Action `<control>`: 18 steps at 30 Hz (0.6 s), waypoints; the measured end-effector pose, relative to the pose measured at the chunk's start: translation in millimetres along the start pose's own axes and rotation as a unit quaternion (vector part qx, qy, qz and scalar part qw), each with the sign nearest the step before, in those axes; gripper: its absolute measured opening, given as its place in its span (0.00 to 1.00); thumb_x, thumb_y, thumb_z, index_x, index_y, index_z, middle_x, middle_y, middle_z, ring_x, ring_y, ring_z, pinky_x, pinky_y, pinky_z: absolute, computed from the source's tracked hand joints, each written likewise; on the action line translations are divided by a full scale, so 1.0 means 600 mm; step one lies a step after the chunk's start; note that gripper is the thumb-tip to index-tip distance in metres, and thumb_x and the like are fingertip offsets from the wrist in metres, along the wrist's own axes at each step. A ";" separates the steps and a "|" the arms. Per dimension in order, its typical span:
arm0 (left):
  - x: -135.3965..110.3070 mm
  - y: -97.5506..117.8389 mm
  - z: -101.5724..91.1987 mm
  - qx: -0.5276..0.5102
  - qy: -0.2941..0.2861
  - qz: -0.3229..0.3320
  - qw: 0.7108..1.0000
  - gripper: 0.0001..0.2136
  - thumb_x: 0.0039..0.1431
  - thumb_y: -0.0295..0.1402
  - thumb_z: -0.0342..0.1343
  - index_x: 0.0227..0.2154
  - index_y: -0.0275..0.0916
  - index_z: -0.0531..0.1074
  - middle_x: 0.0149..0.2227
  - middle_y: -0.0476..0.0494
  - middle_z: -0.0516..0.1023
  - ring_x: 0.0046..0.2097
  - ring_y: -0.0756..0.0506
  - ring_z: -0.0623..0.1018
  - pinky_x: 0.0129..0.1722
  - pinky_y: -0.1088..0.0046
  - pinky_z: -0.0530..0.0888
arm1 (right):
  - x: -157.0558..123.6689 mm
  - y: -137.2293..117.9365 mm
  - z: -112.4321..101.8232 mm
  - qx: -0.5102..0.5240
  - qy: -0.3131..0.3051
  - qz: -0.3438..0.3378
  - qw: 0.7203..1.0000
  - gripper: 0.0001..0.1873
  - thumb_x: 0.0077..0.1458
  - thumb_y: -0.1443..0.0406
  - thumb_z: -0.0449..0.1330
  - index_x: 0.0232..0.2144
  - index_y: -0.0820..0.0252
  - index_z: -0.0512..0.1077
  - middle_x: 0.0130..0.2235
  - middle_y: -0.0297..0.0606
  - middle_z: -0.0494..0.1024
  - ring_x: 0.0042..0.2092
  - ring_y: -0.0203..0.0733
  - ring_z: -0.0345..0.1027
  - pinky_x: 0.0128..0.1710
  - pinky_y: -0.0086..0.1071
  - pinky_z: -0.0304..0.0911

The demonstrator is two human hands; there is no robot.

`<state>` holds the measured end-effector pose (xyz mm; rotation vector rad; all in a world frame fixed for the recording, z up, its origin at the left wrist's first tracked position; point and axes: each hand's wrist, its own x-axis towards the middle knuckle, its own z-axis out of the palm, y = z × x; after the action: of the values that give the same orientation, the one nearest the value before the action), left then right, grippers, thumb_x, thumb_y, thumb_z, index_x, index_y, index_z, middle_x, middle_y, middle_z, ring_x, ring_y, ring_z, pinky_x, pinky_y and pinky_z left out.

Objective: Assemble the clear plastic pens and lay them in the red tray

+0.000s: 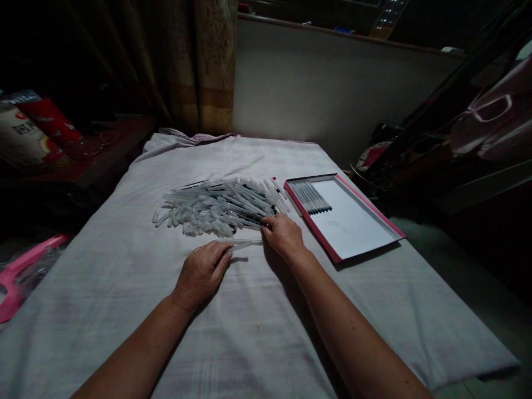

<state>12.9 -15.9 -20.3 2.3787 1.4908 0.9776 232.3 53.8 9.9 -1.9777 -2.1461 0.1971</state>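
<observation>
On the pale cloth lies a heap of clear pen parts (208,208), mostly translucent barrels and caps, with dark refills and black tips among them. My left hand (201,274), closed in a pinch just in front of the heap, grips a clear pen barrel (241,245) that points right. At the heap's right front edge, my right hand (286,235) has thumb and fingers closed on a black-ended pen, partly hidden by the fingers. Right of that hand sits a shallow red-edged box (357,233), holding a row of pens (310,197) with black ends toward me.
Beside the box lie a few loose pens (276,191), one red-tipped. The cloth-covered table (249,343) meets a pale wall (299,83) and curtain (214,66). Packets (54,122) stand on a dark side table at left, above a pink handle (25,266).
</observation>
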 end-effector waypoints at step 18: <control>-0.001 0.000 -0.002 -0.009 -0.007 -0.007 1.000 0.13 0.68 0.39 0.49 0.45 0.40 0.76 0.41 0.41 0.83 0.42 0.43 0.80 0.43 0.66 0.75 | -0.034 0.042 0.019 0.169 0.090 -0.040 0.981 0.10 0.58 0.64 0.60 0.39 0.51 0.81 0.41 0.38 0.83 0.42 0.44 0.76 0.43 0.33 0.68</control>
<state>11.9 -16.6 -19.7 2.3538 1.4851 0.9647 255.3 36.1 -8.7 -1.6497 -1.9258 0.3320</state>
